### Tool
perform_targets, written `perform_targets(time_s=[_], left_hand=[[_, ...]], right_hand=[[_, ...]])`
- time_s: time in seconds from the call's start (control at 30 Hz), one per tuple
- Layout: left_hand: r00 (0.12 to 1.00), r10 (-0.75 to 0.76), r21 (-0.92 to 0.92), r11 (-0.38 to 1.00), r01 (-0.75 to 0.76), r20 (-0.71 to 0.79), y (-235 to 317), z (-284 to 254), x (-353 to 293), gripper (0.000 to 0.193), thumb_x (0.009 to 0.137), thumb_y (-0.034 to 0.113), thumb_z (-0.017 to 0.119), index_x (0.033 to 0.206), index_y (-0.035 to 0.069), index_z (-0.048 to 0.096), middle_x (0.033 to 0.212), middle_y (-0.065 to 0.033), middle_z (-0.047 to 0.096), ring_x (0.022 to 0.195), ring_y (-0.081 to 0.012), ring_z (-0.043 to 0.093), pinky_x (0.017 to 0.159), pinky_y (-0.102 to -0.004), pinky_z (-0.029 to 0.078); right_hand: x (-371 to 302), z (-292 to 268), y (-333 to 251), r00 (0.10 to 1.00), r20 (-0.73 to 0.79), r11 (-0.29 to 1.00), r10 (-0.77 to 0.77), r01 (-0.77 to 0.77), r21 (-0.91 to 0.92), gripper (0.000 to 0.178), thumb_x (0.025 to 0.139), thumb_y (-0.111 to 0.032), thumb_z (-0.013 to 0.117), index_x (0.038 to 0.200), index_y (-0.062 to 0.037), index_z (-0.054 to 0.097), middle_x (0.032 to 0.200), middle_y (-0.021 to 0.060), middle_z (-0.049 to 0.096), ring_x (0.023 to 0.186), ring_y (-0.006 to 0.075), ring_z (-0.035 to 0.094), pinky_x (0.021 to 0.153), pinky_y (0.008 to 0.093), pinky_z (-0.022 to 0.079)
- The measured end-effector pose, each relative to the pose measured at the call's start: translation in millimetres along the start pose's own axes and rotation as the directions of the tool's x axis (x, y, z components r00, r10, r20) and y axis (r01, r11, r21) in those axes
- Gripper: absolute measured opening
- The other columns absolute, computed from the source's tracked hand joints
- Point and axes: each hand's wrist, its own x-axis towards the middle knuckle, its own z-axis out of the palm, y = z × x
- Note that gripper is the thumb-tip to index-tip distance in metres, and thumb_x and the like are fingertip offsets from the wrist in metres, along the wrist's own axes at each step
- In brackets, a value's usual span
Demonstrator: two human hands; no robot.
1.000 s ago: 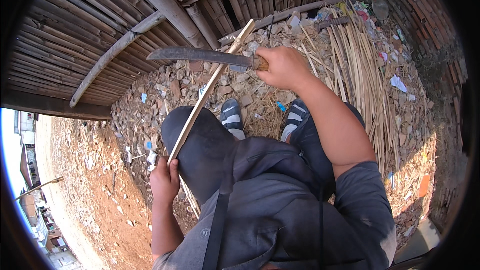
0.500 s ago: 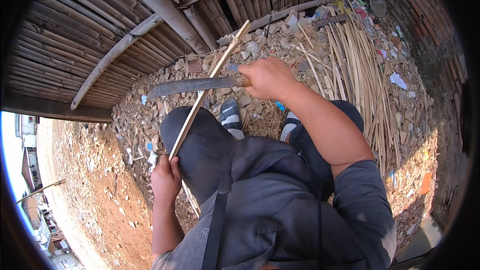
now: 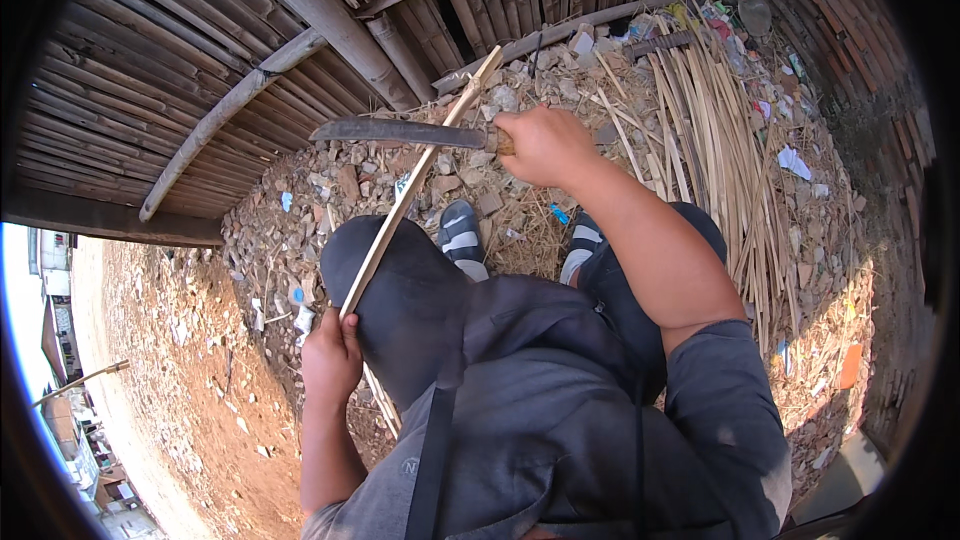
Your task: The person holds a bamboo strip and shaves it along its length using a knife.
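My left hand (image 3: 332,352) grips the lower end of a pale bamboo strip (image 3: 388,230), which slants up and away across my left thigh. A knobby joint shows near the strip's far end. My right hand (image 3: 545,145) is wrapped around the wooden handle of a machete (image 3: 408,132). Its long dark blade points left and lies across the upper part of the strip, seemingly against it; the exact contact cannot be made out.
A heap of split bamboo strips (image 3: 715,140) lies on the rubble to my right. Ahead and left stands a bamboo slat wall (image 3: 180,70) with round poles. A brick wall (image 3: 840,30) rises at the right. My sandalled feet (image 3: 462,235) rest on stones and litter.
The machete and my right hand have moved a little farther away along the strip, toward its far end. My left hand and the strip stay almost where they were.
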Motion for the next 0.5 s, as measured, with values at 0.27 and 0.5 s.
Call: perform_targets(time_s=[0.27, 0.5], left_hand=[[0.999, -0.029, -0.004, 1.0, 0.03, 0.033, -2, -6, -5, 0.03, 0.105, 0.027, 0.053, 0.091, 0.001, 0.056, 0.069, -0.0254, 0.063, 0.067, -0.0489, 0.063, 0.058, -0.0553, 0.046], [0.997, -0.024, -0.016, 1.0, 0.025, 0.071, 1, -6, -1, 0.025, 0.104, 0.025, 0.056, 0.093, 0.002, 0.057, 0.071, -0.0246, 0.064, 0.067, -0.0487, 0.063, 0.058, -0.0555, 0.047]], right_hand=[[18, 10, 35, 0.994, -0.035, 0.994, 0.099, -0.097, 0.053, 0.032, 0.077, -0.024, 0.072, 0.107, -0.0142, 0.07, 0.087, 0.0169, 0.073, 0.085, 0.0397, 0.071, 0.08, 0.0507, 0.056], [8, 2, 21, 0.989, -0.056, 0.991, 0.136, -0.136, 0.009, 0.032, 0.078, -0.024, 0.071, 0.108, -0.0127, 0.07, 0.09, 0.0174, 0.073, 0.088, 0.0387, 0.071, 0.079, 0.0515, 0.056]])
